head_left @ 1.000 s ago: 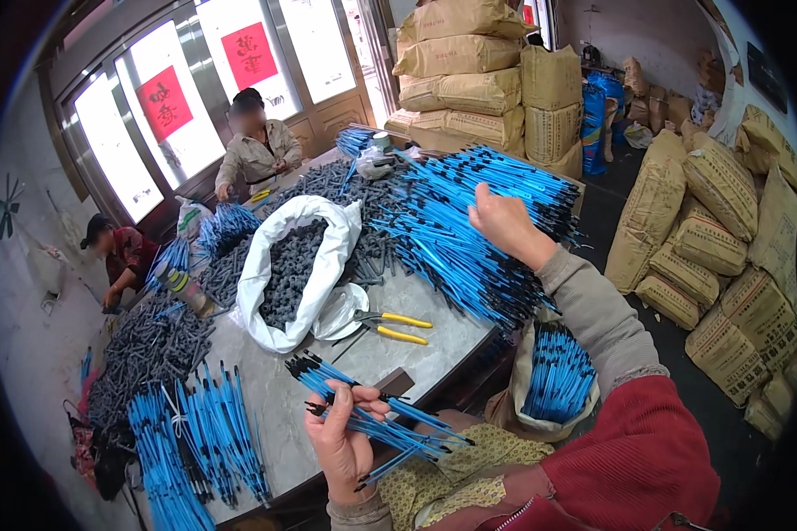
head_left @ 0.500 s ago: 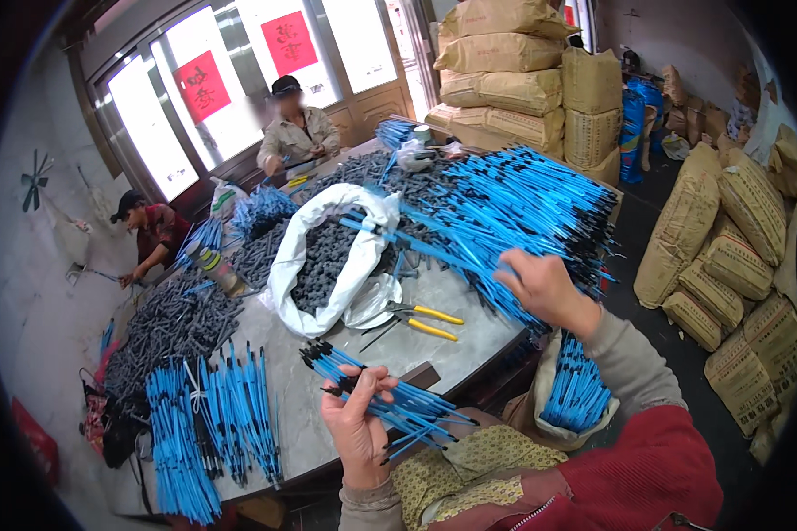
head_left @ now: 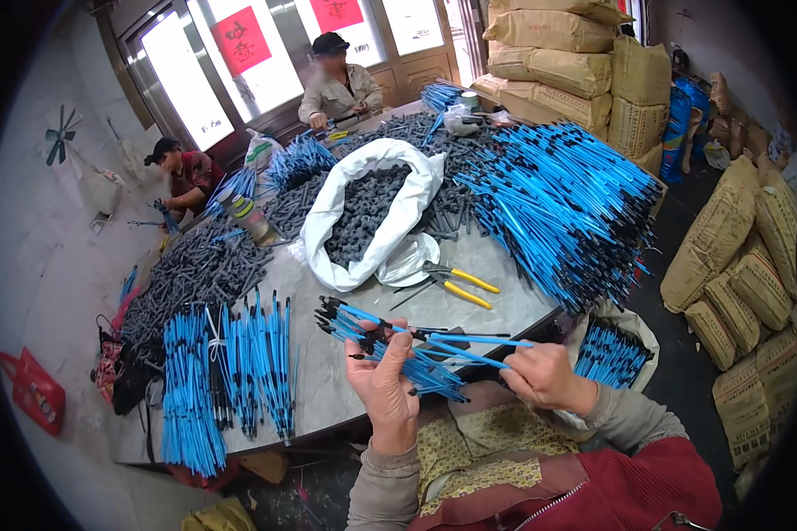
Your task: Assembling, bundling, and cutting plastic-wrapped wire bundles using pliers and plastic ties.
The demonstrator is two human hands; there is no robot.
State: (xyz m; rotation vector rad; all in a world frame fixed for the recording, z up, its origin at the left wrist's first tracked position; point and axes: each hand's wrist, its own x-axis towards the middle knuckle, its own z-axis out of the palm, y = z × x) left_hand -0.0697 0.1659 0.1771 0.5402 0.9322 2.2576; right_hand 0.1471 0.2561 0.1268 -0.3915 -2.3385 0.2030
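Note:
My left hand [head_left: 383, 379] is closed around a bundle of thin blue rods with black ends [head_left: 436, 379], held tilted over my lap at the table's near edge. The bundle's black tips stick out past my fingers on the upper left. To its right, my right hand [head_left: 545, 376] pinches the ends of a couple of blue rods [head_left: 471, 356], whose other ends reach across to the bundle. Farther right, a large pile of the same rods [head_left: 567, 212] lies on the table. Pliers with yellow handles [head_left: 467, 294] rest just beyond my hands.
A white sack [head_left: 314, 234] of dark grey pieces stands open on the grey table [head_left: 328, 389]. Loose grey pieces [head_left: 204, 279] and blue bundles [head_left: 190, 389] lie left. A rod-filled sack [head_left: 609, 350] sits by my right arm. Two people work across. Brown sacks [head_left: 584, 62] are stacked behind.
My right hand has come down and left from beside the rod pile to the bundle, bringing the rods with it. My view has shifted, while my left hand keeps its hold.

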